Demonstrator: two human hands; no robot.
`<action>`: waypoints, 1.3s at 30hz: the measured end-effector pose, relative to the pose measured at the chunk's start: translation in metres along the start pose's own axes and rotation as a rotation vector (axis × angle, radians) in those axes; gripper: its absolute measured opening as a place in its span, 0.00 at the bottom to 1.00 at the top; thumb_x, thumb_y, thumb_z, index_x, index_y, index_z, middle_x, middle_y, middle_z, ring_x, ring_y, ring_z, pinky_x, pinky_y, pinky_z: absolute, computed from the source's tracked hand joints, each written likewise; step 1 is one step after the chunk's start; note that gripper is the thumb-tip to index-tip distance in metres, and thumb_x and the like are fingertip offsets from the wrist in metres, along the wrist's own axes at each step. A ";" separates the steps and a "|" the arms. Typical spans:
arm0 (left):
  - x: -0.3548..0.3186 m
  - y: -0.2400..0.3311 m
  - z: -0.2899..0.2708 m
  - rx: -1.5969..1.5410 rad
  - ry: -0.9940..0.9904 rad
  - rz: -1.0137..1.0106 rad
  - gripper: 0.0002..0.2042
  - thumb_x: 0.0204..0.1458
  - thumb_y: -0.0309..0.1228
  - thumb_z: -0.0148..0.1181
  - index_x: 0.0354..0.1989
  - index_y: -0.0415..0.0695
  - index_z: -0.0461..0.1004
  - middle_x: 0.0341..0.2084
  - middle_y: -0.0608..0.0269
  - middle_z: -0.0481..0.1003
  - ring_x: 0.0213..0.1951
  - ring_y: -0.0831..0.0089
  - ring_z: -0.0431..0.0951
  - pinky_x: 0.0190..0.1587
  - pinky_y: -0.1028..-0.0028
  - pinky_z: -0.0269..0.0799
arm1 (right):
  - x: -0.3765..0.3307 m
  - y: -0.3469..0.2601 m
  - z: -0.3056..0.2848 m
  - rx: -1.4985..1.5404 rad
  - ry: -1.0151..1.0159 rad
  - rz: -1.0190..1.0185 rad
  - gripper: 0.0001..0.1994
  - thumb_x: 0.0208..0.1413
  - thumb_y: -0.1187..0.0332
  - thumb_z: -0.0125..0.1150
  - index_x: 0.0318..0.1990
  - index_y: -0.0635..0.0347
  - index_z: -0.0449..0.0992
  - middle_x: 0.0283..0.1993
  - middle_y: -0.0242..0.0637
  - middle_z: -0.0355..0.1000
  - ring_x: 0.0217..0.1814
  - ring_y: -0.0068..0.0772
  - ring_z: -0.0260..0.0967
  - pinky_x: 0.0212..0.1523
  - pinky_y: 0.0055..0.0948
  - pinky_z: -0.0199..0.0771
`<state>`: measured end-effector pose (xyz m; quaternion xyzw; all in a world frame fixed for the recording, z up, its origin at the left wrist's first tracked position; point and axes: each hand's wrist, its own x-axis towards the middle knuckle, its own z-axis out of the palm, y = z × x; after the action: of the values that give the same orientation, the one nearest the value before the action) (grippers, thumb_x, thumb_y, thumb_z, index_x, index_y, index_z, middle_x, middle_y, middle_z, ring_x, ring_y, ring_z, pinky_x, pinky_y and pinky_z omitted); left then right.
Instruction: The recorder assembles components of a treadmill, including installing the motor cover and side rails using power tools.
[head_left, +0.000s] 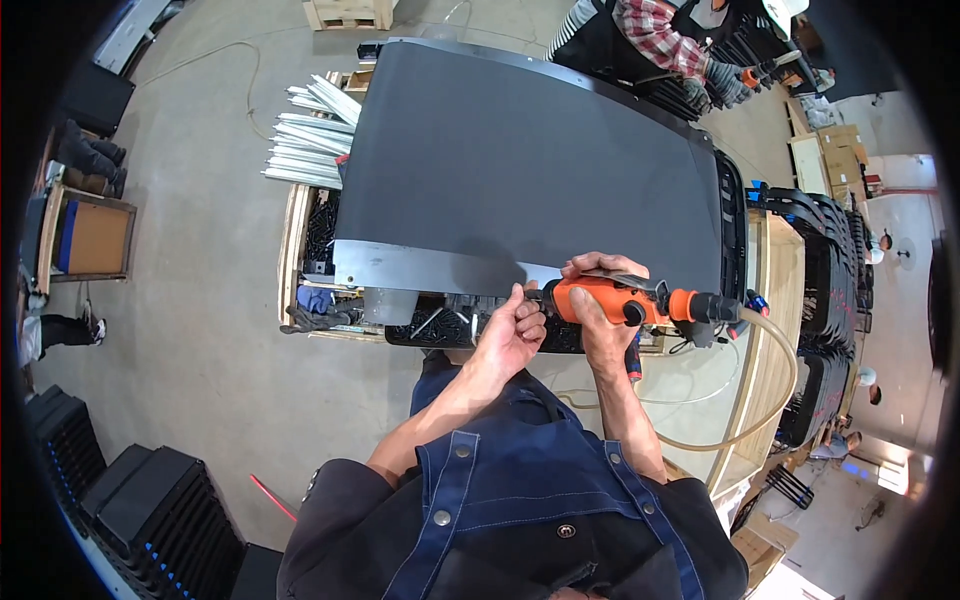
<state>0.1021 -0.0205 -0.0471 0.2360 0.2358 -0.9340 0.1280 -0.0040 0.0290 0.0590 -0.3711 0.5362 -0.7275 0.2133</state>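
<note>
From my view, the broad dark panel [520, 170] lies bare across its top, open to a hand from the near edge. My hands crowd that edge, the right hand [605, 300] gripping an orange tool [620, 300] whose hose [770, 390] loops to the right. Metal bars [305, 140] block the left, stacked black frames [830, 290] the right, a co-worker [660, 45] the far side.

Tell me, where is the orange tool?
In the head view, the orange tool is right of centre, gripped by the right hand at the dark panel's near edge.

Metal rails [305, 140] stacked left — black crates [160, 510] on floor.
</note>
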 end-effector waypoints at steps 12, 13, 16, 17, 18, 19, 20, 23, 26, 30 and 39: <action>-0.026 0.005 -0.016 0.304 -0.024 -0.070 0.23 0.69 0.53 0.46 0.48 0.43 0.73 0.20 0.78 0.57 0.21 0.85 0.55 0.24 0.81 0.53 | 0.007 0.009 0.020 -0.112 0.054 0.104 0.23 0.51 0.86 0.64 0.52 0.62 0.64 0.47 0.48 0.76 0.45 0.38 0.79 0.47 0.37 0.83; -0.034 0.007 -0.019 0.487 0.004 -0.055 0.24 0.70 0.52 0.44 0.50 0.42 0.72 0.21 0.78 0.57 0.22 0.84 0.54 0.25 0.81 0.52 | 0.008 0.010 0.018 -0.102 -0.115 -0.059 0.24 0.50 0.87 0.65 0.53 0.61 0.64 0.46 0.47 0.75 0.46 0.39 0.78 0.48 0.38 0.83; -0.051 0.020 -0.032 0.782 0.064 -0.017 0.27 0.71 0.53 0.41 0.51 0.39 0.74 0.22 0.78 0.56 0.23 0.84 0.54 0.26 0.81 0.52 | 0.011 0.012 0.022 -0.166 -0.131 -0.071 0.25 0.49 0.88 0.66 0.52 0.60 0.64 0.45 0.47 0.74 0.47 0.40 0.78 0.50 0.41 0.83; -0.057 0.024 -0.038 0.906 0.080 -0.032 0.27 0.71 0.53 0.42 0.49 0.39 0.75 0.22 0.78 0.57 0.23 0.84 0.55 0.27 0.80 0.52 | 0.011 0.012 0.023 -0.163 -0.133 -0.068 0.25 0.49 0.88 0.66 0.52 0.60 0.64 0.45 0.47 0.74 0.47 0.40 0.78 0.50 0.41 0.83; -0.061 0.027 -0.042 1.029 0.096 -0.046 0.27 0.71 0.53 0.44 0.47 0.39 0.77 0.22 0.79 0.57 0.24 0.85 0.55 0.27 0.80 0.53 | 0.012 0.012 0.023 -0.147 -0.118 -0.039 0.25 0.49 0.88 0.66 0.52 0.60 0.64 0.45 0.46 0.74 0.47 0.40 0.78 0.52 0.42 0.82; -0.065 0.028 -0.045 1.029 0.094 -0.045 0.26 0.70 0.52 0.45 0.44 0.38 0.79 0.22 0.79 0.58 0.24 0.85 0.56 0.27 0.80 0.53 | 0.011 0.010 0.023 -0.130 -0.104 -0.012 0.24 0.50 0.87 0.66 0.51 0.60 0.64 0.45 0.46 0.74 0.47 0.40 0.78 0.54 0.44 0.82; -0.070 0.030 -0.047 1.028 0.096 -0.040 0.26 0.70 0.52 0.45 0.44 0.38 0.79 0.22 0.79 0.58 0.24 0.85 0.56 0.27 0.80 0.53 | 0.010 0.012 0.022 -0.126 -0.107 -0.012 0.24 0.50 0.87 0.66 0.51 0.60 0.64 0.45 0.46 0.74 0.47 0.40 0.78 0.54 0.44 0.82; -0.077 0.029 -0.043 1.153 0.007 0.008 0.25 0.71 0.50 0.45 0.48 0.39 0.79 0.22 0.80 0.58 0.24 0.88 0.56 0.26 0.81 0.54 | 0.010 0.019 0.017 -0.115 -0.166 -0.074 0.23 0.50 0.86 0.67 0.51 0.60 0.65 0.45 0.46 0.74 0.48 0.41 0.78 0.57 0.47 0.80; -0.078 0.023 -0.037 1.175 -0.106 0.128 0.20 0.71 0.44 0.48 0.49 0.39 0.79 0.25 0.77 0.64 0.27 0.86 0.62 0.30 0.82 0.62 | 0.011 0.021 0.016 -0.065 -0.113 -0.051 0.21 0.50 0.85 0.67 0.50 0.62 0.66 0.44 0.45 0.75 0.47 0.41 0.78 0.57 0.50 0.80; -0.080 0.014 -0.040 1.119 -0.041 0.098 0.15 0.70 0.37 0.51 0.53 0.38 0.76 0.33 0.69 0.73 0.33 0.83 0.72 0.40 0.81 0.72 | 0.012 0.019 0.010 -0.211 -0.221 -0.007 0.20 0.54 0.81 0.65 0.52 0.60 0.64 0.46 0.47 0.74 0.49 0.44 0.77 0.62 0.56 0.74; -0.074 0.007 -0.042 0.515 0.015 0.313 0.15 0.65 0.39 0.58 0.50 0.40 0.75 0.36 0.62 0.80 0.35 0.73 0.81 0.40 0.72 0.83 | 0.016 -0.003 -0.013 0.202 -0.186 0.117 0.23 0.51 0.83 0.65 0.54 0.59 0.68 0.51 0.47 0.74 0.51 0.43 0.76 0.60 0.52 0.75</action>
<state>0.1837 0.0040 -0.0457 0.3010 -0.0472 -0.9302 0.2045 -0.0238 0.0269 0.0645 -0.3816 0.4590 -0.7266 0.3403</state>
